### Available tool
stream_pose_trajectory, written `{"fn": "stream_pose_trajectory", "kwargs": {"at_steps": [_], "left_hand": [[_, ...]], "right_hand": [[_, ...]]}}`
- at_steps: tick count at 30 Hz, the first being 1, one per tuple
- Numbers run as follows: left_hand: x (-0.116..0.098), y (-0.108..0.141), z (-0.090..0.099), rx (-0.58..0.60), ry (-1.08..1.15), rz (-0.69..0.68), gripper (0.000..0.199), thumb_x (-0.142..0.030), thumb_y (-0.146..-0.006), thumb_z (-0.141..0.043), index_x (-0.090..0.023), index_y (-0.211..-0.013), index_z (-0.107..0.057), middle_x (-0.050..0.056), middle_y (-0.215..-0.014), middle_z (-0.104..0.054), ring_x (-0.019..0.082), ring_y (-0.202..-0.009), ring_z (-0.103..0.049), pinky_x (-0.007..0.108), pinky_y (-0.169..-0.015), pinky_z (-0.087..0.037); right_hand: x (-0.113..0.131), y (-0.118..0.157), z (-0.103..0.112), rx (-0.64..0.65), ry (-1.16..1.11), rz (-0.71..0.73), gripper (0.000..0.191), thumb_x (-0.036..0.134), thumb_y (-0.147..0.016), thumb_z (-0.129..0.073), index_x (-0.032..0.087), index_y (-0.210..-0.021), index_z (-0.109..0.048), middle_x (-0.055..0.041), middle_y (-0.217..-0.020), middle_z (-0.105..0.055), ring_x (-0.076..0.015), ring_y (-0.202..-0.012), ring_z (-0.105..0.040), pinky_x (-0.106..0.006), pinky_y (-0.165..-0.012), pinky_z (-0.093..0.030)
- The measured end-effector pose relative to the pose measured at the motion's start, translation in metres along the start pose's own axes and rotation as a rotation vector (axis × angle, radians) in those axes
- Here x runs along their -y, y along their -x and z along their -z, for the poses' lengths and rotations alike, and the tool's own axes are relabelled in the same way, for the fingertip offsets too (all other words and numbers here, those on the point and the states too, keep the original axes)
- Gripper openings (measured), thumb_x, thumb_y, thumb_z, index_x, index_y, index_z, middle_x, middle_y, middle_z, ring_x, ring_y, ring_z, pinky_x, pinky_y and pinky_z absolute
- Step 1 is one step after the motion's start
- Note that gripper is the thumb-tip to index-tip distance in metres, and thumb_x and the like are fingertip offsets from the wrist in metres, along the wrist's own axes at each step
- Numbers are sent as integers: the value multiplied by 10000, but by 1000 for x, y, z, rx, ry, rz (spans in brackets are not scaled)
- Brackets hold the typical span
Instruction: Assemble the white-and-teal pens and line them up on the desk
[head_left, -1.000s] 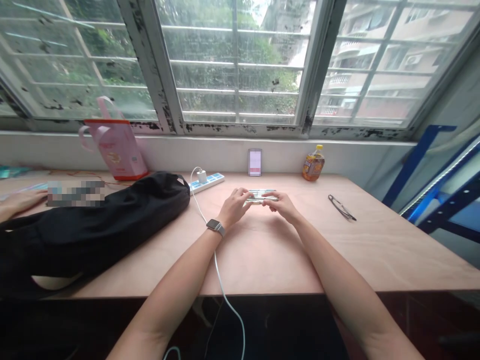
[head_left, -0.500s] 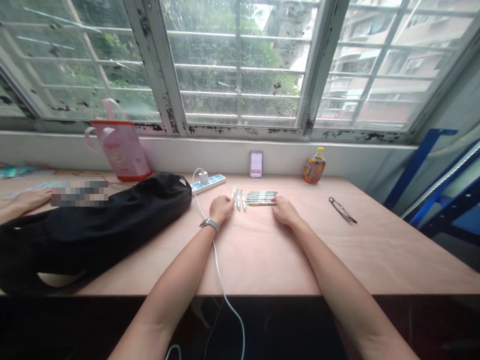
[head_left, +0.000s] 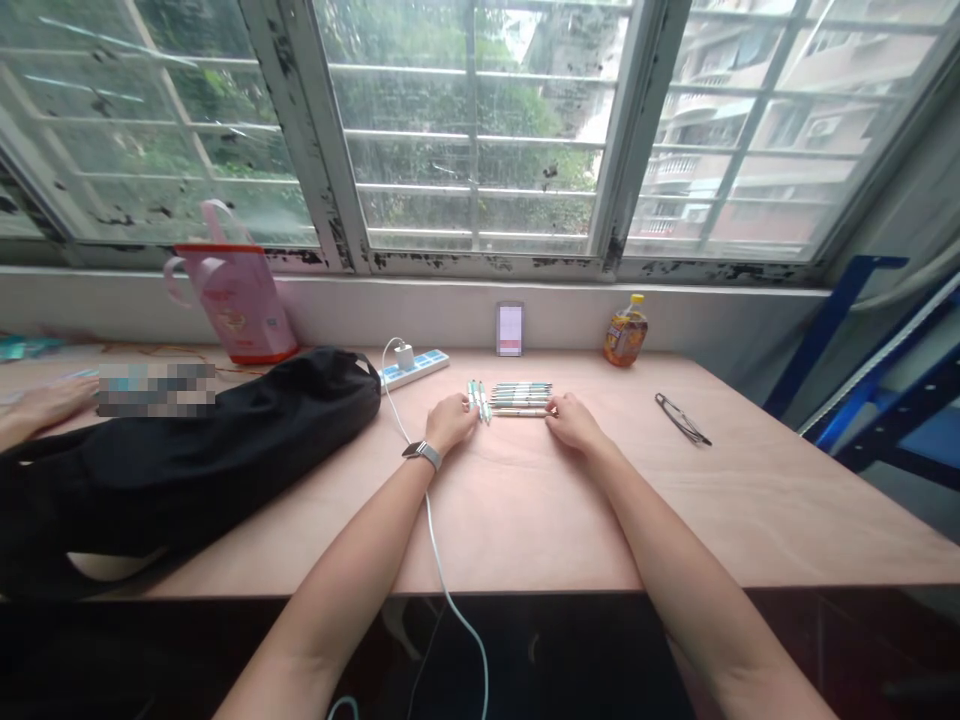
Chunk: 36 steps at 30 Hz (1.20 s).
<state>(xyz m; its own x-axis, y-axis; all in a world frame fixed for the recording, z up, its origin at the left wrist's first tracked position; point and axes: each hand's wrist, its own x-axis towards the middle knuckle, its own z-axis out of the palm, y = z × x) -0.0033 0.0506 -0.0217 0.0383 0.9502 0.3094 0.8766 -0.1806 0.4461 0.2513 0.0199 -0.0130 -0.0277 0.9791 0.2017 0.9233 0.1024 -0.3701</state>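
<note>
The left hand is half closed, its fingertips against the near-left edge of a small group of upright-lying pens; whether it pinches one or merely touches it, I cannot tell. The right hand is loosely curled, thumb and fingers at the right ends of a row of crosswise pens, probably steadying the nearest one, though a firm grip cannot be made out. Both hands rest low, likely because the pens are thin and lie flat on the desk.

The row runs side by side, its left ends just beside the other group, so each hand has its own set within reach. Beyond them a phone leans upright on the wall, apparently propped so its screen faces the person. A bottle stands to its right; a power strip lies to its left, feeding a charger, whose cable passes under the left arm
</note>
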Motion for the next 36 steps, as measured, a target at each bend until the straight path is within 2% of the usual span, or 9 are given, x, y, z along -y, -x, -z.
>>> {"fn": "stream_pose_trajectory", "kwargs": {"at_steps": [7, 12, 15, 19, 21, 26, 36], "left_hand": [[-1, 0, -3, 22, -30, -48, 284, -315, -843, -546, -178, -1038, -700, 125, -1047, -700, 258, -938, -654, 317, -765, -441], [-1, 0, -5, 5, -59, -73, 323, -365, -851, -568, -176, -1087, -684, 151, -1074, -675, 295, -1017, -621, 349, -844, -444], [-3, 1, -5, 5, -73, -90, 362, -402, -851, -584, -185, -1127, -672, 144, -1109, -662, 303, -1075, -598, 353, -898, -438], [-3, 4, -5, 16, -40, -136, 507, -491, -805, -662, -214, -1228, -640, 139, -1190, -627, 333, -1112, -573, 396, -952, -427], [-3, 5, -5, 22, -30, -151, 534, -522, -790, -680, -235, -1239, -643, 133, -1206, -615, 344, -1113, -568, 417, -964, -425], [-2, 5, -3, 44, -46, -176, 527, -546, -806, -659, -244, -1238, -656, 126, -1230, -603, 339, -1113, -569, 424, -979, -426], [0, 1, -2, 67, -46, -200, 463, -518, -827, -619, -240, -1195, -654, 106, -1172, -631, 316, -1126, -570, 416, -1000, -423]], "right_hand": [[-5, -2, 3, 2, -24, 19, 198, 148, -851, -553, 162, -987, -696, -115, -1019, -661, -205, -908, -604, -271, -807, -435], [-9, -6, 8, -31, -248, 14, 131, 160, -804, -587, 172, -867, -701, -71, -889, -714, -186, -819, -626, -255, -738, -443], [-10, -10, 15, -136, -435, -5, 161, 257, -810, -603, 163, -872, -718, -68, -874, -721, -188, -801, -633, -268, -728, -458], [-7, -12, 26, -355, -683, -27, 386, 458, -823, -599, 126, -967, -732, -105, -875, -724, -210, -774, -631, -297, -687, -477], [-3, -11, 29, -434, -739, -35, 459, 522, -819, -599, 116, -988, -730, -117, -886, -725, -215, -769, -630, -308, -692, -485], [10, -2, 32, -506, -651, 14, 479, 562, -848, -580, 124, -978, -724, -130, -926, -722, -207, -761, -620, -323, -729, -489], [19, 2, 29, -586, -607, 158, 448, 565, -873, -551, 147, -911, -709, -88, -849, -703, -161, -641, -569, -294, -639, -476]]}}
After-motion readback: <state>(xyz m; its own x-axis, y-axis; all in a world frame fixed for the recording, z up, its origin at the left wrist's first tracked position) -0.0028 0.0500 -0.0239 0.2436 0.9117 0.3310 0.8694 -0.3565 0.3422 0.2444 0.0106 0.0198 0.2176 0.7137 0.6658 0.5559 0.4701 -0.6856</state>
